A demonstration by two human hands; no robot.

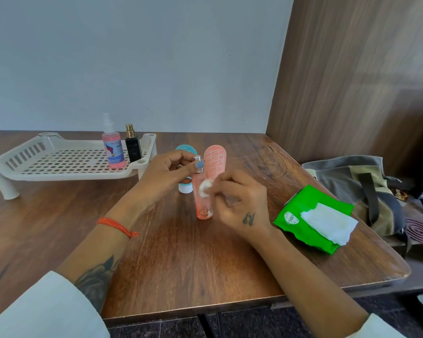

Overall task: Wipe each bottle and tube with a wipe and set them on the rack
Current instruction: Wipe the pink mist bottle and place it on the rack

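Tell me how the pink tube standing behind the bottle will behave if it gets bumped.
The pink tube stands tall and flat, apparently cap-down, so it would probably tip easily. It looks like soft plastic: likely light, and unlikely to break or roll far.

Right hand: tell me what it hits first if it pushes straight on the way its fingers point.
The right hand pinches a small wipe already pressed against the peach pump bottle, so that bottle comes first. Past it lies the left hand gripping the bottle's top, though depth is unclear.
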